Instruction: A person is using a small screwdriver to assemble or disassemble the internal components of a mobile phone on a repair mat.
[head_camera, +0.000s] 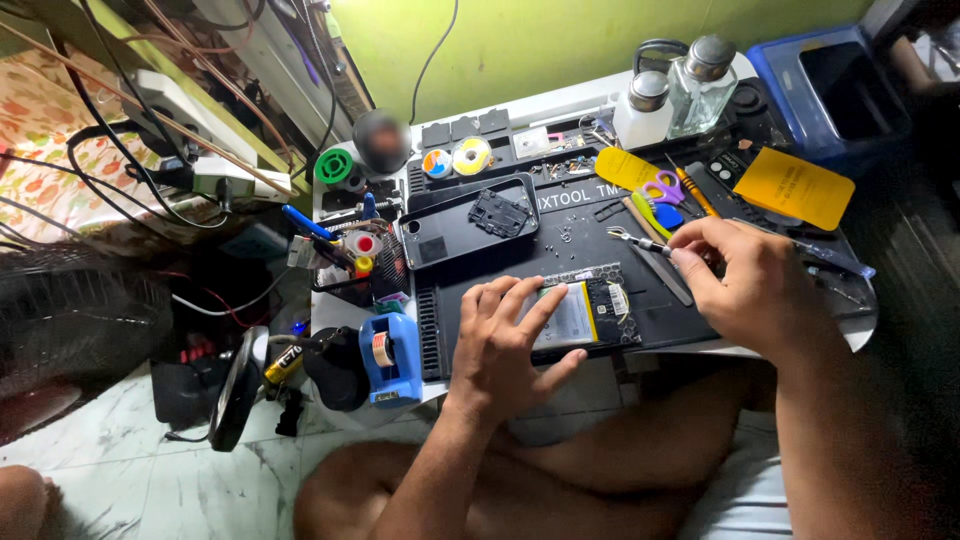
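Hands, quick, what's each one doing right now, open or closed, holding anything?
Left hand: open, fingers spread, pressing down on the opened phone on the mat.
Right hand: closed, pinching metal tweezers above the mat.

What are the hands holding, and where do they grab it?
The right hand pinches tweezers by their back end. The left hand presses on the opened phone, fingers along its left edge.

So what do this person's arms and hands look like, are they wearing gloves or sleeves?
No gloves and no sleeves: the left hand and the right hand are bare, as are both forearms. No ring, watch or wristband shows on either. Only a strip of pale striped cloth shows, at the lap.
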